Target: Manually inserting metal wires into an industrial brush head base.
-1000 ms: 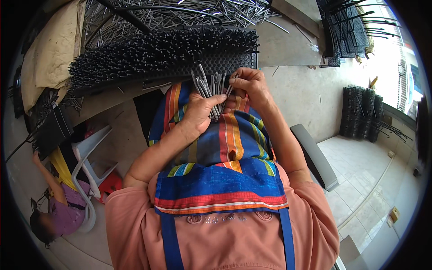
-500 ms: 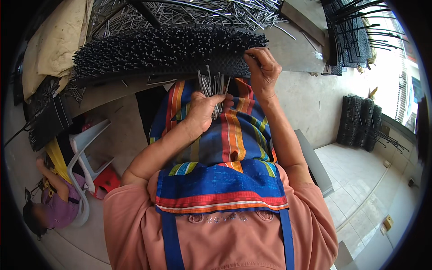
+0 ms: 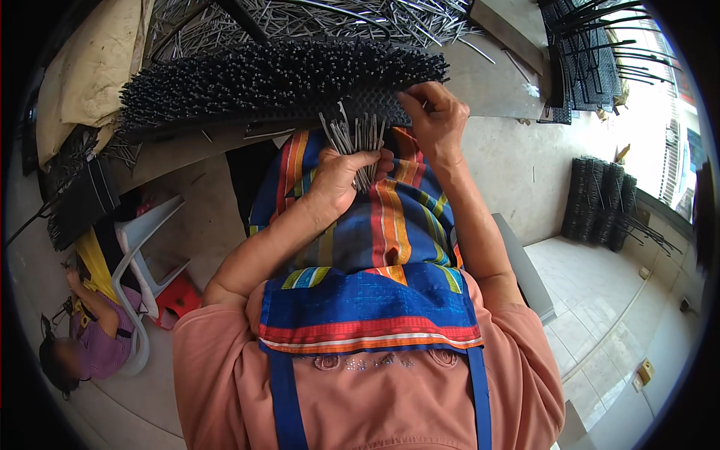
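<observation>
My left hand (image 3: 337,178) is closed around a bundle of thin silvery metal rods (image 3: 358,135), which stick up and fan out above my lap. Ahead of it lies a long black perforated panel (image 3: 379,105), its far part packed with rows of upright dark pins (image 3: 277,79). Near the right end of this panel, my right hand (image 3: 441,124) has thumb and forefinger pinched together at the holes. Whatever sits between those fingertips is too small to make out.
A heap of loose metal rods (image 3: 322,26) lies on the table beyond the panel. Brown paper (image 3: 94,82) is at far left. Black wire racks (image 3: 600,202) stand on the right floor. Another person (image 3: 101,330) sits at left by a pale chair (image 3: 139,300).
My right hand has shifted slightly left and down along the panel's near edge. The rods in my left hand have tilted and spread a little.
</observation>
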Motion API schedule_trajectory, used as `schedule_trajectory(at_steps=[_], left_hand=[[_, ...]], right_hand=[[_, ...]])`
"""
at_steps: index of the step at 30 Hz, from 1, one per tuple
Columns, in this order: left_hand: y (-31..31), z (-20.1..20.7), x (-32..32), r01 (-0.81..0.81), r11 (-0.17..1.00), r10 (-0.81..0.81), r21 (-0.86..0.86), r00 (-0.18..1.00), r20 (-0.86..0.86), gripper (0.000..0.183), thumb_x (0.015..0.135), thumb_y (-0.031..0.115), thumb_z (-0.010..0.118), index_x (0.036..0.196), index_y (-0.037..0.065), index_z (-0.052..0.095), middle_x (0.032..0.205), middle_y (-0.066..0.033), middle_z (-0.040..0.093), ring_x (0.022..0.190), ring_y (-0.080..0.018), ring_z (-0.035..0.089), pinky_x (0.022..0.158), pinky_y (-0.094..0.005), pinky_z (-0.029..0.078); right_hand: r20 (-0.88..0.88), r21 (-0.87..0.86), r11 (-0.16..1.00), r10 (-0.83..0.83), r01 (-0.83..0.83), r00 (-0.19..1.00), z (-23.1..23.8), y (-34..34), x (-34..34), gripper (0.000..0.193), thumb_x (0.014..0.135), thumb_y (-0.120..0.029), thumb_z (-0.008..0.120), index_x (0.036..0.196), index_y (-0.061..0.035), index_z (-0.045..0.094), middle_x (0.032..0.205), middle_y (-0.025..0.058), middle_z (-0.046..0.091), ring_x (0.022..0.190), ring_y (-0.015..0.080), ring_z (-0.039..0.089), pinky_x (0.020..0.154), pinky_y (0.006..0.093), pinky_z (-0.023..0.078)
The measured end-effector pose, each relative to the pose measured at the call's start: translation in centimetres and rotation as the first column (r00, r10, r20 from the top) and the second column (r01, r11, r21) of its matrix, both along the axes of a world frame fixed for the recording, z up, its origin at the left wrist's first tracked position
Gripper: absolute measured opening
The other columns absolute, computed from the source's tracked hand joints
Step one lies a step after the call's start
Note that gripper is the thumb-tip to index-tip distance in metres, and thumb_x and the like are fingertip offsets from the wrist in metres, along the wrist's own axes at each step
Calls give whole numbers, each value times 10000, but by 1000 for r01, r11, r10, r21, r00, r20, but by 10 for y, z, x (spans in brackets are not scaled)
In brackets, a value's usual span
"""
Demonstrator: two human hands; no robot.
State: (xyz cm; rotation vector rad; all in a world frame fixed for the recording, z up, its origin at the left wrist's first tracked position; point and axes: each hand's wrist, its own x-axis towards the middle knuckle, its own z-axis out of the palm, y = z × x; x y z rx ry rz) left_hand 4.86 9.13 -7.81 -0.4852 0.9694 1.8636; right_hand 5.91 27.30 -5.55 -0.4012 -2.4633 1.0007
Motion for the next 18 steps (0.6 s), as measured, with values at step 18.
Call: schedule_trajectory(at_steps=[18], left_hand=[[-5,10,3,-42,996,35,-78,995,-92,160,911,78,623,1059,38,667,922,-103,725,736,-198,714,591,-304,568]], right_hand=[[351,-777,612,225,148,909,3,-23,3,52,842,-36,687,801,-21,659,617,-38,559,488,22,436,428,202,304]])
